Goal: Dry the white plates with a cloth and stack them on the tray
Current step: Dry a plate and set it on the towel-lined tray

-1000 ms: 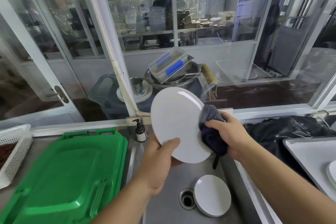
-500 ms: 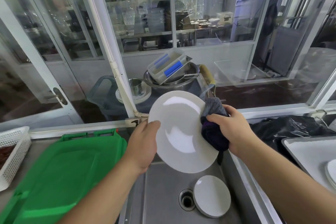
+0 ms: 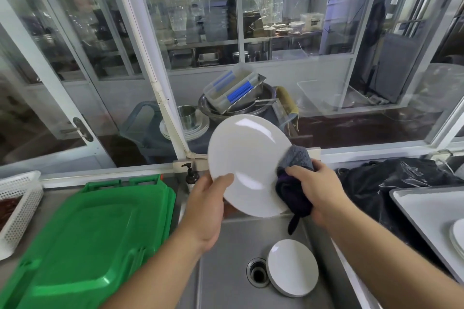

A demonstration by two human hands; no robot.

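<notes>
A large white plate (image 3: 247,162) is held tilted above the steel sink (image 3: 226,246). My left hand (image 3: 207,204) grips its lower left rim, thumb on the face. My right hand (image 3: 317,187) holds a dark purple and grey cloth (image 3: 293,183) wrapped over the plate's right rim. A smaller white plate (image 3: 292,267) lies in the sink beside the drain (image 3: 257,272). At the far right a grey tray (image 3: 426,211) carries stacked white plates (image 3: 458,236), cut off by the frame edge.
Green plastic lids (image 3: 95,236) cover the counter to the left of the sink. A white perforated basket (image 3: 17,204) stands at the far left. A soap pump bottle (image 3: 190,177) sits behind the sink. A black plastic bag (image 3: 391,180) lies right of it. Glass windows run along the back.
My left hand has shifted from the plate's left rim down to its lower left rim. The plate has turned in my hands while the cloth stayed on its right rim.
</notes>
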